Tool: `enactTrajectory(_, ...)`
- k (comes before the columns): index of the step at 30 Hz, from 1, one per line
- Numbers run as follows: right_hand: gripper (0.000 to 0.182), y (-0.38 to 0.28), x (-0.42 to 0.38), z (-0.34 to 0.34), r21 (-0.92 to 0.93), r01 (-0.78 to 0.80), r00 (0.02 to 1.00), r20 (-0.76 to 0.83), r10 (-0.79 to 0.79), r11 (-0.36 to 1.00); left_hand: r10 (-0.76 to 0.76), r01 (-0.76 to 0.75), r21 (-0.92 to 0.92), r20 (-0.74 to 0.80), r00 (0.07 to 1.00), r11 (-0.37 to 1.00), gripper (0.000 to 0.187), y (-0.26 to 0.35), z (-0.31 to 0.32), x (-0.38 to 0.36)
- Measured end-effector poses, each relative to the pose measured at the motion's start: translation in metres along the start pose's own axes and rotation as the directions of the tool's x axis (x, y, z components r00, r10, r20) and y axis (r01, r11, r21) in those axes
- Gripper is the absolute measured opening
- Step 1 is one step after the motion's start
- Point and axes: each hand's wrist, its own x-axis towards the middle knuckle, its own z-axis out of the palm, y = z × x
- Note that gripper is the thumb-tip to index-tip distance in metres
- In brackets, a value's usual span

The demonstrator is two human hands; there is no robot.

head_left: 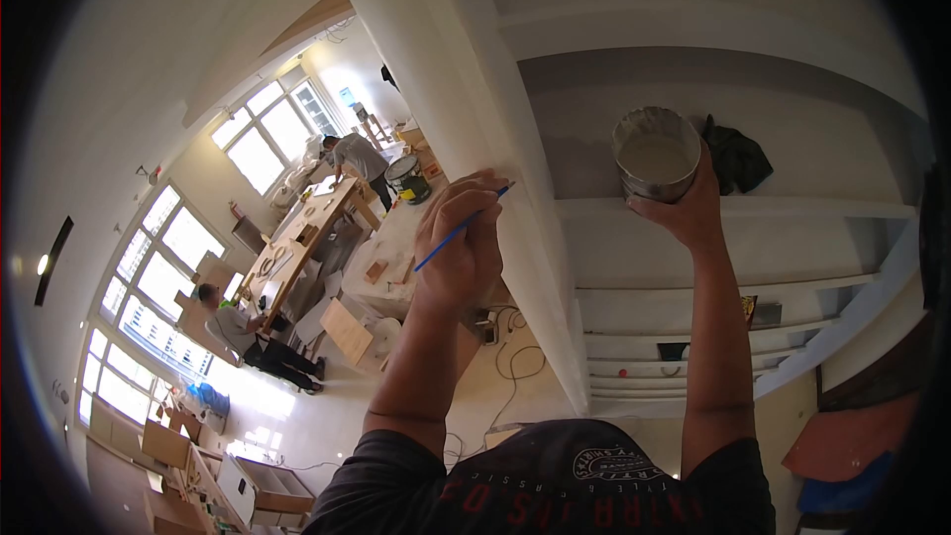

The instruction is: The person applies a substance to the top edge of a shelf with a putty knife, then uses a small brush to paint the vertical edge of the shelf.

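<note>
My left hand [461, 233] is closed round a thin paintbrush [444, 244] with a blue handle. The brush slants up to the right, and its tip is at the edge of a white upright panel [471, 99]; whether it touches is hard to tell. Fingers of my right hand [688, 213] wrap the side of a metal can [656, 151], its rim smeared and pale paint inside. The can is held in front of a white shelf unit [733, 207]. Just behind it, a dark crumpled cloth [738, 159] lies on a shelf.
Lower shelves hold small items, among them a dark box [674, 351]. To the left, two people [362, 160] [238, 327] are at a long wooden worktable [297, 243]. A large bucket [406, 178], boards [347, 330] and a cable [515, 362] are on the floor side.
</note>
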Motion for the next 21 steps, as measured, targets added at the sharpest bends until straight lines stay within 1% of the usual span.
enactTrajectory(1,0.111,0.0,0.0,0.0,0.0,0.0,1.0,0.002,0.0,1.0,-0.011,0.011,0.011,0.002,1.0,1.0,0.019,0.002,-0.001,0.0)
enactTrajectory(4,0.105,-0.004,-0.001,0.002,0.083,-0.017,1.0,-0.007,0.017,0.996,-0.021,0.021,0.05,0.005,1.0,0.999,0.02,0.007,-0.002,0.004)
enactTrajectory(8,0.105,-0.004,-0.001,0.001,0.049,-0.018,1.0,-0.009,0.019,0.999,-0.012,0.013,0.035,-0.017,1.0,0.999,0.021,0.006,-0.001,0.007)
enactTrajectory(11,0.107,-0.004,-0.001,0.0,0.029,-0.009,1.0,-0.003,0.009,1.0,0.005,-0.006,-0.006,-0.09,0.996,1.0,0.022,-0.003,0.003,0.0)
enactTrajectory(14,0.11,-0.002,0.0,0.0,-0.002,0.001,1.0,0.0,-0.001,1.0,0.059,-0.06,-0.027,-0.049,0.997,0.998,0.022,-0.003,0.0,-0.001)
enactTrajectory(17,0.109,-0.005,-0.001,0.0,0.015,-0.018,1.0,-0.005,0.018,1.0,0.033,-0.033,0.021,-0.016,0.999,0.999,0.022,0.002,0.0,0.001)
enactTrajectory(19,0.108,-0.007,-0.002,0.001,0.049,-0.035,0.999,-0.012,0.035,0.998,0.023,-0.022,0.036,-0.022,1.0,0.999,0.022,0.003,0.0,0.001)
enactTrajectory(21,0.107,-0.006,-0.001,0.001,0.046,-0.033,0.999,-0.003,0.033,0.998,0.013,-0.013,0.046,-0.02,1.0,0.999,0.022,0.004,0.0,0.003)
